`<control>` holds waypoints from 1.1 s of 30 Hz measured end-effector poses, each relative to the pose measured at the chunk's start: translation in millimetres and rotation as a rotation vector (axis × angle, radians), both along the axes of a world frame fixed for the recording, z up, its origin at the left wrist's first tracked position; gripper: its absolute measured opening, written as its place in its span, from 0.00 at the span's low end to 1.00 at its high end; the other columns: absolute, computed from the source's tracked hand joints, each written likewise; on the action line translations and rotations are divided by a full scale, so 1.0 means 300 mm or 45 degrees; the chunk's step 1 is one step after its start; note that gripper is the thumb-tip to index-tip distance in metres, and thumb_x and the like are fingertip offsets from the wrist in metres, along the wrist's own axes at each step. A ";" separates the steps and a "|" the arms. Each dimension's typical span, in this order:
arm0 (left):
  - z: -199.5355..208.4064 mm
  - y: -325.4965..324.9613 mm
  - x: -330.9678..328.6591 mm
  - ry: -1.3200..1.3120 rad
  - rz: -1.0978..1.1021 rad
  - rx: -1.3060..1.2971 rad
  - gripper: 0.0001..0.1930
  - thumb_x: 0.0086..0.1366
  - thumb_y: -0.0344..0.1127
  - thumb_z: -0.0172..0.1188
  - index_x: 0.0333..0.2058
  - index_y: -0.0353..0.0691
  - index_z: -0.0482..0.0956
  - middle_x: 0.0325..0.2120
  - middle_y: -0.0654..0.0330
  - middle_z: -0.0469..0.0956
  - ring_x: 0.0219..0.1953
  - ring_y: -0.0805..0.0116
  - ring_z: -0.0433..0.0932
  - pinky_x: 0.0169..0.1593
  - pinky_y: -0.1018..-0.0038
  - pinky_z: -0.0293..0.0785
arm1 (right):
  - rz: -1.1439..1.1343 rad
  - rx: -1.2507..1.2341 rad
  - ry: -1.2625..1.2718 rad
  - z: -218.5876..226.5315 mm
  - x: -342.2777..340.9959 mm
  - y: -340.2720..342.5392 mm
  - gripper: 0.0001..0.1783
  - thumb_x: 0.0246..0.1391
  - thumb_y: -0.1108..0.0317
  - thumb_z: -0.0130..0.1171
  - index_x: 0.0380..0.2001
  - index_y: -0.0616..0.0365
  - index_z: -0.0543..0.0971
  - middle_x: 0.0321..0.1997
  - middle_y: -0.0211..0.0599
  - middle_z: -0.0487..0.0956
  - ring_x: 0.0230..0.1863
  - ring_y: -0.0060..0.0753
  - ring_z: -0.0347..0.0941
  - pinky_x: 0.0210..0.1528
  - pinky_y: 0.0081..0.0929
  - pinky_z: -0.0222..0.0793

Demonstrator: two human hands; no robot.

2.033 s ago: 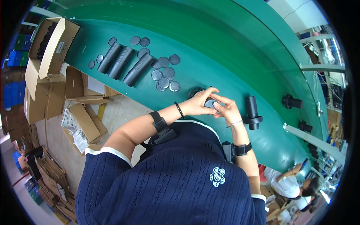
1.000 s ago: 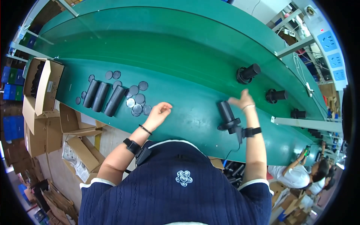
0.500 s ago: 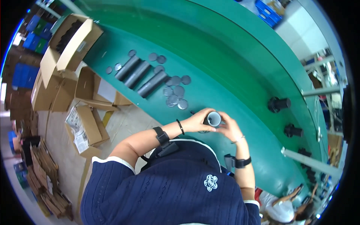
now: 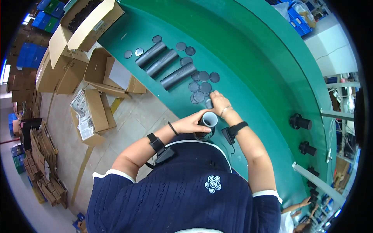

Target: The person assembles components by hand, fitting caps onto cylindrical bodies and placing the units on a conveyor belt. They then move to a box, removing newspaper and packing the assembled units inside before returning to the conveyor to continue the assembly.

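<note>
Gripping a black tube round its upper wall, the left hand has its fingers and thumb closed against it at the table's near edge, close to the person's body. The tube's mouth faces up and shows a pale inner wall with no cover on it. The right hand is stretched past the tube, fingers bent down at a tilted disc on the near side of a cluster of dark discs. It appears to touch that disc, but whether the grip has closed on it I cannot tell.

The step in hand looks like picking up one disc while the tube waits, mouth upward. Judging from this, the next move calls for a secure pinch on the disc's rim, lifting it clear of its overlapping neighbours, with the tube held steady and upright.

Toward the table's left end, three black tubes lie slantwise near the near edge, with more discs around them. Two black flanged pieces sit well apart, toward the far right.
</note>
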State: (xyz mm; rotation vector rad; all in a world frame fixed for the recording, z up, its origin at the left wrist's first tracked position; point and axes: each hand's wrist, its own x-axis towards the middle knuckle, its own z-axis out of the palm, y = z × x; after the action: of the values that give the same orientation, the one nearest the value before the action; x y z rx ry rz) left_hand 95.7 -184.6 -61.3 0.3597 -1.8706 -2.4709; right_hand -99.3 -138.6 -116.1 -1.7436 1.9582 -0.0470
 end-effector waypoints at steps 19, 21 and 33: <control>0.086 0.138 -0.369 0.058 -0.559 0.274 0.30 0.53 0.30 0.69 0.54 0.41 0.67 0.47 0.64 0.71 0.50 0.74 0.68 0.54 0.75 0.66 | -1.216 -0.967 -1.096 0.332 -0.040 0.620 0.32 0.40 0.85 0.63 0.52 0.62 0.67 0.54 0.41 0.69 0.51 0.27 0.69 0.41 0.21 0.74; 0.089 0.160 -0.387 0.012 -0.582 0.376 0.31 0.52 0.28 0.69 0.55 0.40 0.66 0.48 0.64 0.70 0.51 0.74 0.68 0.55 0.74 0.66 | -1.236 -1.069 -1.479 0.333 -0.046 0.648 0.33 0.41 0.86 0.62 0.53 0.61 0.67 0.57 0.42 0.68 0.54 0.29 0.68 0.46 0.23 0.73; 0.038 0.195 -0.423 0.021 -0.453 0.265 0.33 0.54 0.27 0.67 0.56 0.42 0.60 0.49 0.63 0.66 0.52 0.73 0.66 0.55 0.73 0.67 | -1.230 -0.954 -1.615 0.323 -0.158 0.758 0.34 0.43 0.75 0.63 0.57 0.59 0.67 0.49 0.36 0.74 0.48 0.29 0.72 0.49 0.24 0.69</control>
State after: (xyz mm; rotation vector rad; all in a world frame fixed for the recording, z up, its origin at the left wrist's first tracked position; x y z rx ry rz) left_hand -31.3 -126.1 -49.8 0.0055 -1.8103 -2.8956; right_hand -146.5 88.9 -19.2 -0.4633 1.5128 -1.8510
